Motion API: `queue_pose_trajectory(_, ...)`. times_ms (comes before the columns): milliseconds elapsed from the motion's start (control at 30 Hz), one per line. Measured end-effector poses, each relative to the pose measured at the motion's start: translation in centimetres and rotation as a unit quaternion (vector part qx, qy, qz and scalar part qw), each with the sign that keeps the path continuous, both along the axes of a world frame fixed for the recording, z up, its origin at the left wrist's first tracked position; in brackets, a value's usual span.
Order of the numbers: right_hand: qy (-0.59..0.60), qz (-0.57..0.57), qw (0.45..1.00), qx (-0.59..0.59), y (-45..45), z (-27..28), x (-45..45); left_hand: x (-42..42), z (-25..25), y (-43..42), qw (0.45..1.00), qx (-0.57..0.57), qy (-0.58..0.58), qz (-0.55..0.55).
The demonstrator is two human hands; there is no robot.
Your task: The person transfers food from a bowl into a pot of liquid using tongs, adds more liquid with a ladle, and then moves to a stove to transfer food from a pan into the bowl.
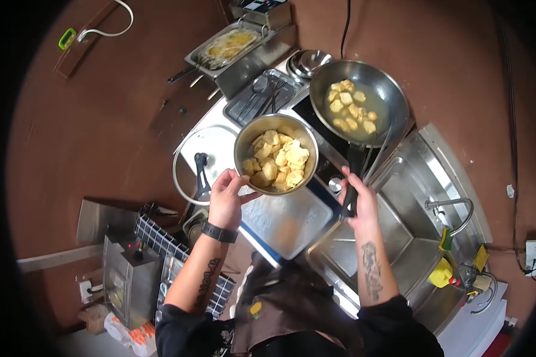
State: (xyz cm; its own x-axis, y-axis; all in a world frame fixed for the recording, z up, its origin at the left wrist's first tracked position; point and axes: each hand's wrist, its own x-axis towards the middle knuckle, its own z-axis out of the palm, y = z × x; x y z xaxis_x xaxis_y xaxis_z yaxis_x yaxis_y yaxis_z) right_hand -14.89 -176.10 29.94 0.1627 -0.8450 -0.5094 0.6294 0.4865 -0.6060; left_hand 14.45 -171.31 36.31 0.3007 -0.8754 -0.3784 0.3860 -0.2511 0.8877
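My left hand (226, 199) grips the near left rim of a steel bowl (240, 152), fingers closed. Pale yellow, lumpy food pieces (280, 157) fill much of the bowl, which is held above the counter. My right hand (361, 199) is wrapped round the black handle of a frying pan (393, 89). Several golden pieces (351, 107) lie in shallow yellowish liquid on the pan's left side. A thin metal utensil (378, 157) leans from the pan's rim beside the handle; its lower end is partly hidden by my right hand.
Left of the bowl lies a glass lid (187, 166) with a black handle. Behind stand a deep fryer (220, 62) and a dark tray (250, 104) with utensils. A steel sink (393, 220) with a faucet (458, 205) is at the right. A metal tray (286, 220) lies below the bowl.
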Motion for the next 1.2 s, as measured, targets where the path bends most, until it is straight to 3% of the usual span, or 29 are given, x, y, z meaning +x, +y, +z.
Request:
queue_pose_trajectory(133, 0.056, -0.022, 0.998, 0.019, -0.3, 3.5, 1.8, -0.2, 0.4, 2.8, 1.0, 0.009, 0.007, 0.011)
queue_pose_trajectory(333, 0.081, 0.026, 0.994, -0.066, 4.7, 2.7, -2.0, 0.7, 0.8, 6.6, 1.0, 0.007, 0.022, -0.021)
queue_pose_trajectory(467, 0.102, 0.015, 0.993, -0.063, 11.7, 3.3, -3.8, 1.3, 0.5, 8.8, 0.998, 0.007, 0.033, -0.056)
queue_pose_trajectory(600, 0.049, -0.03, 0.997, -0.042, 19.5, 6.2, -6.0, 0.9, 1.7, 10.8, 0.992, 0.016, 0.03, -0.118)
queue_pose_trajectory(867, 0.132, -0.116, 0.984, 0.031, 37.8, 11.7, -8.9, -3.1, 1.0, 15.8, 0.971, 0.025, 0.028, -0.237)
queue_pose_trajectory(1067, 0.106, -0.173, 0.978, 0.055, 49.5, 9.8, -11.9, -8.9, -0.8, 19.8, 0.953, 0.08, 0.042, -0.288)
queue_pose_trajectory(1200, 0.155, -0.196, 0.966, 0.067, 53.8, 7.4, -14.0, -14.0, -5.8, 21.8, 0.942, 0.062, 0.035, -0.328)
